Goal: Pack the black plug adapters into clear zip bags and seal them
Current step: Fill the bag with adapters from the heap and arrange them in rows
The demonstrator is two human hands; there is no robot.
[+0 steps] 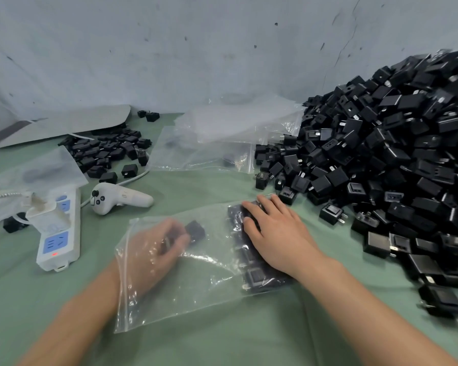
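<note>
The green-covered bench (222, 344) carries it all. At my right, the great heap of loose black plug adapters (397, 159) slopes down against the wall. Before me lies the clear plastic zip bag (196, 286) I am filling, flat on the cloth with its zip mouth toward my left. Along its closed right side sits a row of packed black adapters (251, 260). My right grip (278, 233) rests released on top of the film, fingers straight, pressing that row down from outside. My left grip (154, 249) is inside the bag through the mouth. As far as the blur lets me tell, it is curled round one small black square adapter (195, 229) at its fingertips. That piece is well inside the bag, left of the row and apart from it. I judge the step to be loading, with much of the bag unfilled and the seal not yet made. The next move calls for setting this piece snug beside the row without knocking it askew. I must then draw my grip out without dragging the film along.
</note>
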